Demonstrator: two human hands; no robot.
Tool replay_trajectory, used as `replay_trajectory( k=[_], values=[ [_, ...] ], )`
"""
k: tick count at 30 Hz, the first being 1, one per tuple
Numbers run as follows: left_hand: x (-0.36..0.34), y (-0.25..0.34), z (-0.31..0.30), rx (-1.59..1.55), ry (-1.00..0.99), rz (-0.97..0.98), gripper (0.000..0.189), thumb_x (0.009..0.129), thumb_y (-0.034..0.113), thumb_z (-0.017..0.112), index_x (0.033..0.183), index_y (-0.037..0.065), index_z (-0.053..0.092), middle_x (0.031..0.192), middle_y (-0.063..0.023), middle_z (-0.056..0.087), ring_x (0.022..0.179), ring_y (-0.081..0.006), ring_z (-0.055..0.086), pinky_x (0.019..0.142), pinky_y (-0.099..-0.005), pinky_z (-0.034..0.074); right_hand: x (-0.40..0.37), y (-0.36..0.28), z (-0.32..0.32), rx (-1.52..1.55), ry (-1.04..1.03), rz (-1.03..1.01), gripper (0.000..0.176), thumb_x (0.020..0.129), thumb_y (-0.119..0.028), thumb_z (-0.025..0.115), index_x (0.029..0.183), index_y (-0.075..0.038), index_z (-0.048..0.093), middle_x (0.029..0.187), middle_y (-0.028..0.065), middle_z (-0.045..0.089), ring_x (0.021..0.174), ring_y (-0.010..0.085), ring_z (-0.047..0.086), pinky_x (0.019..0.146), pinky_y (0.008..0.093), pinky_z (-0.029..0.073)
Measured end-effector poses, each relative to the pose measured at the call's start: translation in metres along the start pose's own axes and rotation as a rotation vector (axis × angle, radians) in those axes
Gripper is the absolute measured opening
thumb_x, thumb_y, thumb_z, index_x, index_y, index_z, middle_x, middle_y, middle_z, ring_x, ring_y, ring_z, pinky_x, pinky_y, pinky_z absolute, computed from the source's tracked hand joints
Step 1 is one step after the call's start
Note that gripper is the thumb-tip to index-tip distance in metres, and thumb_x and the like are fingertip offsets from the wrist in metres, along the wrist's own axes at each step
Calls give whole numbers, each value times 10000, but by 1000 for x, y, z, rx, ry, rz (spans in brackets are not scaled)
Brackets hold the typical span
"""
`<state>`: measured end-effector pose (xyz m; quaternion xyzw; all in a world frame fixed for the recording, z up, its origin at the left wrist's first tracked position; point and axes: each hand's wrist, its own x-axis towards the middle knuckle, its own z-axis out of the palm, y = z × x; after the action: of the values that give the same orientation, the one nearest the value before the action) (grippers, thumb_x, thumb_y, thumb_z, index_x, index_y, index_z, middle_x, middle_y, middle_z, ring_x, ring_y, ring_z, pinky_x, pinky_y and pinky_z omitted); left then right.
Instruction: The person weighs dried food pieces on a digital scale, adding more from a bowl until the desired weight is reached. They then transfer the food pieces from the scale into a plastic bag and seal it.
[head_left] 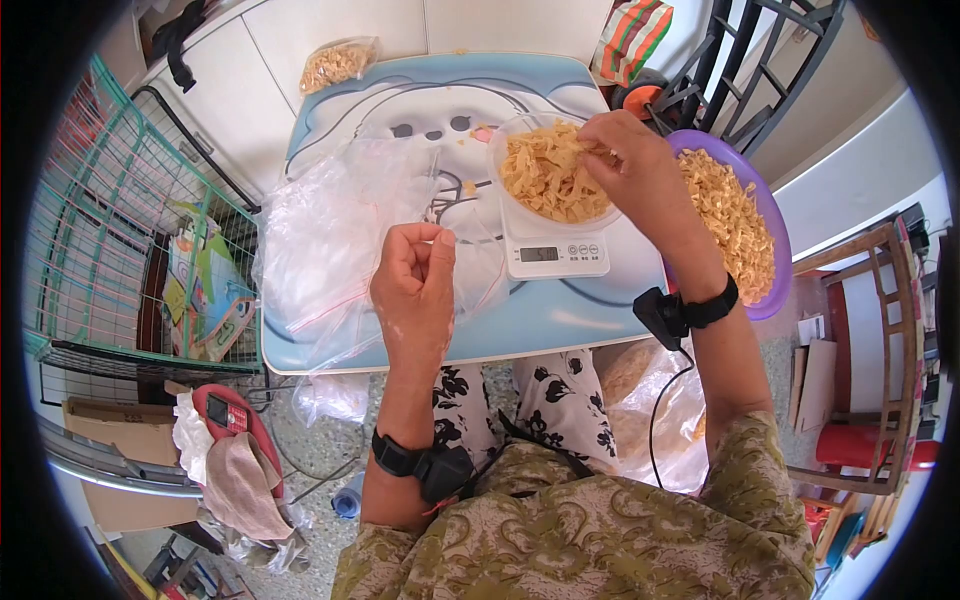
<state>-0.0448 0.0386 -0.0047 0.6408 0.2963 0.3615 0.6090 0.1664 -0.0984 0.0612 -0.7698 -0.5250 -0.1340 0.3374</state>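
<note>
A clear plastic bowl (496, 150) of yellowish dried flakes (550, 180) stands on a white digital kitchen scale (590, 262) with a lit display. Over the bowl's right side is my right hand (640, 170), its thumb and fingers pinched on some of the flakes. My left hand (413, 290) is closed at the table's front, thumb against curled fingers; what they hold, if anything, is hidden. Beside and partly beneath it lie clear plastic bags (335, 230). To the right, a purple basin (778, 225) holds many more of the same flakes.
The low table (560, 325) has a cartoon-printed top. A filled bag of flakes (338, 65) lies at its back left edge. A green wire cage (130, 220) stands left, and a red stool (265, 440) with a cloth and phone sits below it. Another large bag (655, 400) is by my legs.
</note>
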Motion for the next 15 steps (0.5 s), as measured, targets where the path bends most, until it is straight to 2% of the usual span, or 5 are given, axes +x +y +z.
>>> replay_trajectory(
  k=[4,5,7,9,15],
  values=[
    [0,0,0,-12,-9,-4,148,951,156,640,969,19,586,694,14,589,575,-22,454,506,-195,356,5,6,-9,116,54,100,208,824,-72,712,1018,-22,656,951,112,664,828,233,671,751,298,528],
    [0,-2,0,-12,-8,-4,148,951,156,640,969,19,586,694,14,589,575,-22,454,506,-195,356,7,9,-10,195,95,129,206,837,-87,720,1022,-19,659,939,86,670,820,184,661,749,278,523],
    [1,-5,0,-73,-17,3,168,948,169,654,1003,28,580,740,21,568,530,-5,418,442,-166,320,9,13,-12,275,135,158,206,851,-102,729,1026,-17,662,927,60,677,812,136,650,746,257,517],
    [1,-3,0,-65,-16,-5,169,948,171,654,1003,29,580,737,16,569,515,-10,427,430,-169,332,13,12,-17,523,139,335,199,866,-126,733,1022,-18,675,923,19,681,822,85,625,745,237,507],
    [-1,4,2,-102,-25,-55,183,946,181,656,1009,28,578,734,4,573,465,-27,453,389,-175,348,18,21,-11,817,225,394,211,878,-143,729,1053,-33,686,890,7,686,813,70,617,748,208,481]
  ],
)
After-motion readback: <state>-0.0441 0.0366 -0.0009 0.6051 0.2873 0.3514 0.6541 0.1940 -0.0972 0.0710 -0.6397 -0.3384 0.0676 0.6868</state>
